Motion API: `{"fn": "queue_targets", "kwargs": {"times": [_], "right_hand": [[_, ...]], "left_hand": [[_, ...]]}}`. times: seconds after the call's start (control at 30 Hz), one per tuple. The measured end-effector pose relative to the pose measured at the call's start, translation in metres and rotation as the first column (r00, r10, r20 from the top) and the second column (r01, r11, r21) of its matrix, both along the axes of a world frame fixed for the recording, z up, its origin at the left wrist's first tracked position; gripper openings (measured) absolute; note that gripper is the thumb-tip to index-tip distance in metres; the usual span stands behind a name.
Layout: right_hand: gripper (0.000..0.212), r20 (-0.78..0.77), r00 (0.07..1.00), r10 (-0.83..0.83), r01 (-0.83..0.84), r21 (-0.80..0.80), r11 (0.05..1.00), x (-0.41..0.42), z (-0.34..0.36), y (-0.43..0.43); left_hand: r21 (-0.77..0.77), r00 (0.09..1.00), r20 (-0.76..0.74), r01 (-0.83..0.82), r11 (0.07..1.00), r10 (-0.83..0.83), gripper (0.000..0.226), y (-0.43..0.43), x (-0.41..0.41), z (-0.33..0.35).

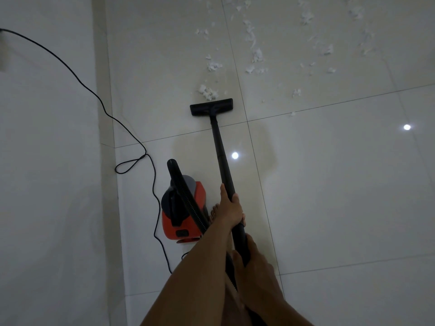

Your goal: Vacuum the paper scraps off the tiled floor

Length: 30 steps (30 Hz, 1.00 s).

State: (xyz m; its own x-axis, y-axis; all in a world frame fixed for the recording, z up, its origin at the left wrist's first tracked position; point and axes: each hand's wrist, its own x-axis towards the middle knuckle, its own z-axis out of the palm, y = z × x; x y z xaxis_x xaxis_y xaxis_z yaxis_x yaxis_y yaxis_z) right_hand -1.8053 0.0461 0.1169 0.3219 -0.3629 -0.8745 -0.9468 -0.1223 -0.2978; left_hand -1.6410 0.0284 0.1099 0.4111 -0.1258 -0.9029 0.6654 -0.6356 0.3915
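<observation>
— Glossy tiled floor (329, 184) lay under us, with paper scraps (208, 92) strewn just beyond the black floor head (211, 107).
— And our hands?
— Our left hand (231, 208) had its fingers clenched round the wand (222, 156), and our right hand (255, 262) gripped it lower down. The red canister (186, 222) stood beside us. We couldn't see inside it.

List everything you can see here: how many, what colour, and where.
paper scraps: many, white, scattered on the floor beyond the floor head
floor head: one, black, just short of the nearest scraps
wand: one, black, from floor head to hands
hose: one, black, across the canister
canister: one, red and grey, left of the wand
power cord: one, black, along the left wall
tiled floor: white, glossy
left hand: grips the wand, further forward
right hand: grips the wand, nearer the body
</observation>
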Motion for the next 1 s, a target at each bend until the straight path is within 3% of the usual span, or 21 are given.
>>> {"fn": "queue_targets", "kwargs": {"times": [0.1,0.27,0.5,1.0], "right_hand": [[0.094,0.025,1.000,-0.004,0.003,0.019,1.000,0.018,0.014,-0.010],[0.059,0.132,0.991,0.012,-0.018,0.042,0.999,0.060,0.066,-0.030],[0.060,0.188,0.982,0.000,-0.014,0.074,0.997,0.094,0.067,-0.037],[0.054,0.204,0.977,-0.067,0.047,0.098,0.994,0.166,0.065,-0.054]], "left_hand": [[-0.004,1.000,0.001,-0.023,1.000,0.023,0.068,-0.004,0.011,-0.004],[-0.007,1.000,0.005,-0.020,1.000,0.020,0.068,-0.011,0.037,-0.007],[0.014,0.996,0.055,0.068,0.998,-0.069,0.066,-0.017,0.072,-0.009],[-0.012,0.996,0.055,0.068,0.998,-0.067,0.068,-0.035,0.141,-0.026]]}}
